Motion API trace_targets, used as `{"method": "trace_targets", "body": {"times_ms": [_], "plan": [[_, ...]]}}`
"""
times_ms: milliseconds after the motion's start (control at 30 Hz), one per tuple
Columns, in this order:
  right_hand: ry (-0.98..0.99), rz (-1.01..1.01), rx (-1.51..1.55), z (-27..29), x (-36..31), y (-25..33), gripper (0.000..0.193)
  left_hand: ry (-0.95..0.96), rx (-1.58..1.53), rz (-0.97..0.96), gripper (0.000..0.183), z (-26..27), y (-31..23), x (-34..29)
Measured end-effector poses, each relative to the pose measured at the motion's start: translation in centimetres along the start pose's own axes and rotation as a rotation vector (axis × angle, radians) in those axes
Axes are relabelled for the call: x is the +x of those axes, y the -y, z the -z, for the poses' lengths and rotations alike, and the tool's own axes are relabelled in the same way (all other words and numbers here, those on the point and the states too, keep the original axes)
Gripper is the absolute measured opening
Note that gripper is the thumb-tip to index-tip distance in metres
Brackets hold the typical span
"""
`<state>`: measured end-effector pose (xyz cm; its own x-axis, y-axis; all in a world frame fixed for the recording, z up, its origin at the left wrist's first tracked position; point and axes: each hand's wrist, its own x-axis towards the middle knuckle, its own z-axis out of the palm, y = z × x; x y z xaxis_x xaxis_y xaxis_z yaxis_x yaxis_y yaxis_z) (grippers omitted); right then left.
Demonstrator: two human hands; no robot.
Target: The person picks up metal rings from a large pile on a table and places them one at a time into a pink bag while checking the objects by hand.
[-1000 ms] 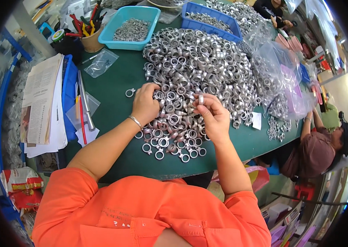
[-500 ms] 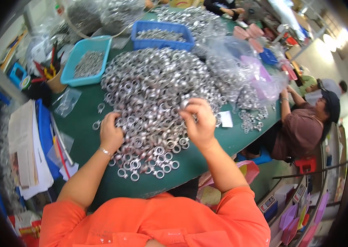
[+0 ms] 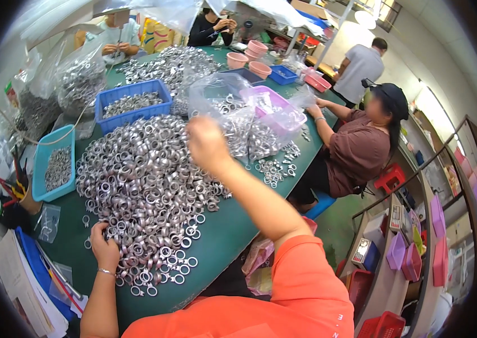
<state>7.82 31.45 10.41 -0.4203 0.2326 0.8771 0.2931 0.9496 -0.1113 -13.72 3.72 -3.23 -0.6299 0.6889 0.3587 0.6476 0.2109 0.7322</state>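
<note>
A large heap of silvery ring-shaped metal parts (image 3: 142,180) covers much of the green table (image 3: 221,225). Against its left edge rests my left hand (image 3: 104,248), thumb and fingers slightly apart and touching the parts; nothing is plainly gripped. My right hand (image 3: 207,143) is stretched out over the heap's far right side, close to a clear plastic bag (image 3: 216,96). Motion smears its fingers, so what they hold, if anything, does not show. Loose ring parts (image 3: 151,290) lie along the heap's near edge.
Behind the heap stands a blue bin (image 3: 103,115) of small parts, with a turquoise bin (image 3: 36,183) to its left. A lilac basket (image 3: 292,121) sits at the right, near a co-worker in brown (image 3: 357,143). Papers and folders (image 3: 18,281) lie near left.
The view has swung right and up, so the heap appears further left. My right hand, earlier pinching a ring part above the heap, has reached away toward the bag. My left hand stays at the heap's edge.
</note>
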Motion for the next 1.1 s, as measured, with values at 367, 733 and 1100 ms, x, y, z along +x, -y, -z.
{"method": "trace_targets", "body": {"times_ms": [367, 733, 1100], "plan": [[0.489, -0.066, 0.117, -4.2, -8.3, 10.3, 0.063, -0.033, -0.215, -0.066, 0.029, 0.8, 0.4, -0.2], [0.357, -0.073, 0.217, -5.8, -9.9, 9.5, 0.060, 0.249, -0.189, -0.349, 0.019, -0.1, -3.9, -1.0], [0.441, -0.094, 0.205, -7.4, -11.0, 9.2, 0.065, 0.168, -0.079, -0.447, 0.023, 1.3, -10.0, -2.2]]}}
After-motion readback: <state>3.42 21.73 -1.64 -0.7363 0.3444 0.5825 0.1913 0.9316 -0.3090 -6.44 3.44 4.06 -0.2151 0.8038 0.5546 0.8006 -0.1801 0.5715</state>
